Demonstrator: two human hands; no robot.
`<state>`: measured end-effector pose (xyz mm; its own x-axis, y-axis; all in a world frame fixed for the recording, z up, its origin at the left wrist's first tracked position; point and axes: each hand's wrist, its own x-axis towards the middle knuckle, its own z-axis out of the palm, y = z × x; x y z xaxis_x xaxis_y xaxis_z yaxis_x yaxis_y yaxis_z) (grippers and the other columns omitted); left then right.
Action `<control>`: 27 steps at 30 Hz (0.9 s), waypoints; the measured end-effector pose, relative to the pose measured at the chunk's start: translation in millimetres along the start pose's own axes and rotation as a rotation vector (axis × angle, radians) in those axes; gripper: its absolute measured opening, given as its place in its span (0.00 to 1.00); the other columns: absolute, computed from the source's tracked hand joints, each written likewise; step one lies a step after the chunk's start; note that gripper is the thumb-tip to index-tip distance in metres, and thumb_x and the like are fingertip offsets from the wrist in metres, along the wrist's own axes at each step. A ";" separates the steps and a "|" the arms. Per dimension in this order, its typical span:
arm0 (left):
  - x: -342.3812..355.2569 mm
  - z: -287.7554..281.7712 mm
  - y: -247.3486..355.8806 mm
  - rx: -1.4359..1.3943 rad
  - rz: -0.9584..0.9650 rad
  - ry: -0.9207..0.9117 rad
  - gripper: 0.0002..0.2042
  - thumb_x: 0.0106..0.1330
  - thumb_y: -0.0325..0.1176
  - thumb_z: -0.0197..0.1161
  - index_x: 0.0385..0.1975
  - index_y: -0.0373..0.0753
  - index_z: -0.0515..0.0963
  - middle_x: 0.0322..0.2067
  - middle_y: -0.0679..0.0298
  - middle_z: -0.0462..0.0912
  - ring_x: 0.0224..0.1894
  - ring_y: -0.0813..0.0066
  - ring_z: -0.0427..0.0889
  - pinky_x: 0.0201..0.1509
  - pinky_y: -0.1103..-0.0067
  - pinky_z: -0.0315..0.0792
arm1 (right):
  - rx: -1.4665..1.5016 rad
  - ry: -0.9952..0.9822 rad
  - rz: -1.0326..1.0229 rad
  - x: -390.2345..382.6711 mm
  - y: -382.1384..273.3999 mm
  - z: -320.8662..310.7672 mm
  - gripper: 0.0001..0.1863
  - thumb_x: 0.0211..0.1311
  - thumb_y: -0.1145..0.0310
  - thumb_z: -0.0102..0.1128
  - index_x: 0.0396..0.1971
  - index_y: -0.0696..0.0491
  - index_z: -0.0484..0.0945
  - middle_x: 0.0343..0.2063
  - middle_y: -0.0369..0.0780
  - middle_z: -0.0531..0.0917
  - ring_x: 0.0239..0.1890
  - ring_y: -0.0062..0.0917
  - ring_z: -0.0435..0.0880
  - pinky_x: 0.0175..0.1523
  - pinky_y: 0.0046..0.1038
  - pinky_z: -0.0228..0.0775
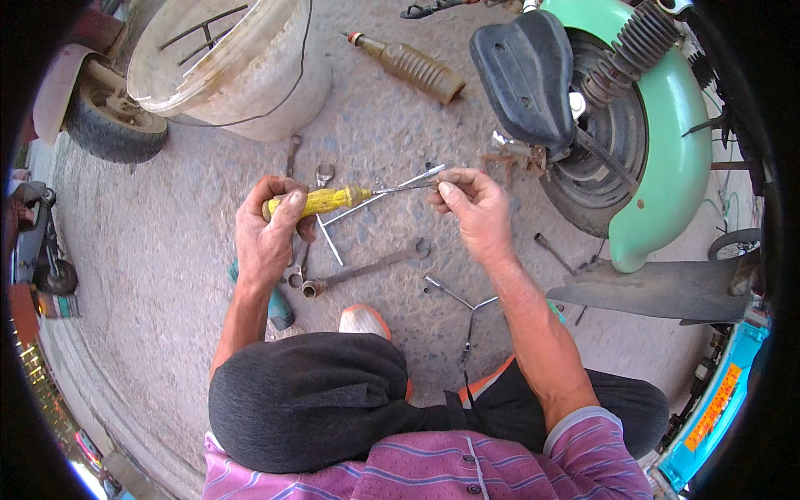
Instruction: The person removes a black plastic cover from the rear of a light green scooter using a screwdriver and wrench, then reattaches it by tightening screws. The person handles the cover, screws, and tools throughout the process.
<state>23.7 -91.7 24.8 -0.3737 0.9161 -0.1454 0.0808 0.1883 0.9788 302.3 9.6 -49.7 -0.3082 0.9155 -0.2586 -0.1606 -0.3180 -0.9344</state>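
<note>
Striped shirt [408,467] nearest; hands [482,212] gripping yellow-handled tool [332,201] at both ends; wrenches [367,270] beneath; bucket [258,96], wheel [642,137] beyond.

Rough grey concrete ground [150,275] (flecked with embedded pebbles [367,133]) is stretching out toward the edges. Soft daylight is falling across it.

No text readable; orange label [713,408] on blue panel [677,467], marks too small.
</note>
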 end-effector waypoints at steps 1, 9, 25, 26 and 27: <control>-0.7 0.5 1.9 -0.019 -0.033 0.012 0.16 0.75 0.43 0.65 0.43 0.34 0.79 0.26 0.62 0.82 0.25 0.79 0.80 0.31 0.80 0.75 | -0.028 -0.004 -0.022 0.4 -0.8 -0.2 0.08 0.73 0.73 0.65 0.48 0.59 0.82 0.41 0.39 0.88 0.38 0.23 0.89 0.43 0.26 0.83; 2.7 6.3 13.0 -0.225 -0.066 -0.049 0.15 0.71 0.36 0.70 0.47 0.33 0.76 0.29 0.60 0.83 0.26 0.75 0.82 0.30 0.76 0.80 | 0.000 0.069 -0.068 8.3 -23.0 13.3 0.08 0.73 0.75 0.63 0.49 0.58 0.83 0.38 0.36 0.88 0.38 0.19 0.89 0.44 0.24 0.83; 103.9 33.6 161.6 0.224 0.342 -0.157 0.15 0.71 0.37 0.68 0.47 0.31 0.77 0.28 0.60 0.83 0.25 0.76 0.82 0.29 0.78 0.78 | -0.381 0.155 -0.341 84.6 -141.8 14.1 0.11 0.71 0.72 0.64 0.47 0.62 0.85 0.34 0.38 0.89 0.33 0.18 0.88 0.37 0.23 0.81; 113.7 40.2 171.8 0.272 0.356 -0.169 0.15 0.71 0.37 0.68 0.46 0.30 0.77 0.27 0.61 0.83 0.25 0.76 0.82 0.29 0.79 0.77 | -0.391 0.183 -0.311 93.0 -145.0 12.4 0.11 0.69 0.73 0.64 0.47 0.63 0.85 0.33 0.39 0.89 0.33 0.19 0.89 0.38 0.24 0.81; 122.7 45.1 183.0 0.320 0.377 -0.197 0.16 0.70 0.38 0.69 0.45 0.30 0.78 0.27 0.60 0.84 0.26 0.78 0.83 0.29 0.79 0.78 | -0.438 0.213 -0.304 100.8 -147.6 10.3 0.11 0.69 0.73 0.64 0.47 0.63 0.85 0.33 0.39 0.89 0.33 0.19 0.89 0.39 0.24 0.81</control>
<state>34.4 71.1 179.6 -0.0858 0.9845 0.1532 0.4654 -0.0963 0.8798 285.3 146.3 64.7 -0.1055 0.9937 0.0366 0.2047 0.0577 -0.9771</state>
